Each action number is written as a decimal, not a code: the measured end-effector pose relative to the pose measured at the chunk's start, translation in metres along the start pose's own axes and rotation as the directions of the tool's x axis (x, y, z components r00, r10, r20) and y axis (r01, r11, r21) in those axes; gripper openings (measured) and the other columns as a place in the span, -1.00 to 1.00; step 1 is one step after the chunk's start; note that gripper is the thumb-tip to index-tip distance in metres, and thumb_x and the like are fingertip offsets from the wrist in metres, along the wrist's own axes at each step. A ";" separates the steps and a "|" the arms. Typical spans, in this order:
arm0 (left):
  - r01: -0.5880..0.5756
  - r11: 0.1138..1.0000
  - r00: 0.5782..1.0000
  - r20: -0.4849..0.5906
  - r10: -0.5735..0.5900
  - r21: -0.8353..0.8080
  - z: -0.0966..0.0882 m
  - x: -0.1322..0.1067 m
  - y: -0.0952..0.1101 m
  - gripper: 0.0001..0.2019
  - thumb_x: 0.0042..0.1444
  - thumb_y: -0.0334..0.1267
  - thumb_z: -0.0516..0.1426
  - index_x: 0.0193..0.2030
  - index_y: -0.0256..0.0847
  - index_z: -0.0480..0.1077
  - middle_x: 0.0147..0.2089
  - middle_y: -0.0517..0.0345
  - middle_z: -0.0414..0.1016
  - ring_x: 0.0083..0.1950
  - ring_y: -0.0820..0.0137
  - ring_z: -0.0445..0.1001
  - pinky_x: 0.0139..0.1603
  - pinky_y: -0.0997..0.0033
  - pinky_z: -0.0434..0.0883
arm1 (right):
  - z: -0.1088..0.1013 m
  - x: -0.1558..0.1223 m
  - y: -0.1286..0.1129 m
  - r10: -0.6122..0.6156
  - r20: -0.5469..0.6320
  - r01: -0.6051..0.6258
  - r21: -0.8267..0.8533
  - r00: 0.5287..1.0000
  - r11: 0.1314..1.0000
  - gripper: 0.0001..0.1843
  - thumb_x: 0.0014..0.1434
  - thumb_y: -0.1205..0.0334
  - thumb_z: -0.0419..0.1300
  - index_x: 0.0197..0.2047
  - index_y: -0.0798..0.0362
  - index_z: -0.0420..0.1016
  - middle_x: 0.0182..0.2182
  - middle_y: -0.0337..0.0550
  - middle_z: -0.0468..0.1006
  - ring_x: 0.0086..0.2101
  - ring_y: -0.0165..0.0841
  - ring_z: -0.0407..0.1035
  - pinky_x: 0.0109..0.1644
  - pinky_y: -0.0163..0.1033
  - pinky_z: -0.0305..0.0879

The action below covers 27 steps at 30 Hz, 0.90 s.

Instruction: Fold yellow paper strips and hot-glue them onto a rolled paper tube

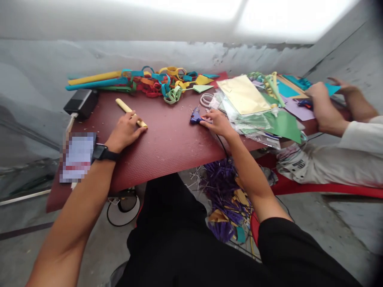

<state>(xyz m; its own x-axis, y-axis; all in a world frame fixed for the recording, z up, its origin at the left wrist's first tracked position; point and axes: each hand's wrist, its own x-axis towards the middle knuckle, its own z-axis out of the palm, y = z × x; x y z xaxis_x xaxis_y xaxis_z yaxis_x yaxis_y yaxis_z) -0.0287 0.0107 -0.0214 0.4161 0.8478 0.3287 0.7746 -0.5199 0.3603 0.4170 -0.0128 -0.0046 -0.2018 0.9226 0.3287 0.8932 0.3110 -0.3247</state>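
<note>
Head: slim yellow tube (122, 105), blue-purple glue gun (195, 116).

One wide-angle camera, worn on the head, looks forward and down from close above the table (167, 147); the wall (119, 56) fills twelve o'clock, the wearer's black-clothed lap (173, 211) six, and a co-worker's forearm (332, 119) shows near three.
</note>
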 end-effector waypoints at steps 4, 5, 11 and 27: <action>0.004 1.000 0.999 -0.031 -0.005 -0.026 -0.005 0.000 -0.003 -0.67 0.41 -0.08 0.09 0.19 -0.14 0.49 0.25 -0.19 0.58 0.31 -0.04 0.57 0.44 -0.15 0.51 | -0.032 0.013 0.061 0.247 -0.231 -0.253 0.003 0.941 0.968 -0.56 0.33 0.00 0.28 0.09 0.14 0.71 0.00 0.20 0.70 -0.13 -0.09 0.60 0.12 0.03 0.53; 0.011 1.000 0.999 -0.041 -0.012 -0.019 -0.006 0.000 -0.003 -0.64 0.41 -0.09 0.08 0.22 -0.14 0.48 0.27 -0.21 0.58 0.31 -0.05 0.56 0.44 -0.17 0.50 | -0.042 0.012 0.078 0.329 -0.250 -0.353 -0.054 0.910 0.934 -0.55 0.36 0.04 0.23 0.12 0.19 0.69 0.05 0.24 0.70 -0.11 -0.09 0.61 0.15 0.00 0.52; 0.041 0.999 0.998 -0.048 -0.042 -0.015 -0.005 -0.001 -0.006 -0.57 0.40 -0.07 0.07 0.29 -0.16 0.47 0.28 -0.25 0.58 0.31 -0.14 0.57 0.40 -0.28 0.51 | -0.077 -0.026 0.146 0.613 -0.284 -0.676 -0.303 0.737 0.672 -0.58 0.24 0.30 0.14 0.00 0.23 0.77 -0.02 0.39 0.71 0.09 0.19 0.56 0.22 0.18 0.44; 0.045 0.995 0.997 -0.052 -0.049 -0.085 -0.004 0.000 -0.006 -0.61 0.33 -0.03 0.12 0.22 -0.05 0.51 0.27 -0.07 0.58 0.34 -0.02 0.54 0.51 -0.15 0.44 | -0.062 -0.025 0.171 0.524 -0.261 -0.585 -0.325 0.811 0.744 -0.53 0.34 -0.02 0.16 0.10 0.06 0.71 -0.04 0.19 0.68 0.07 0.07 0.50 0.28 0.23 0.31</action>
<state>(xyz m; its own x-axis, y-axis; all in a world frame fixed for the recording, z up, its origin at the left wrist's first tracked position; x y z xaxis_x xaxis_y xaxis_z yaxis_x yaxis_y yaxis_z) -0.0355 0.0130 -0.0204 0.3523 0.8657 0.3554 0.7488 -0.4886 0.4478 0.5995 0.0034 -0.0136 0.4090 0.8515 0.3283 0.9126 -0.3822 -0.1456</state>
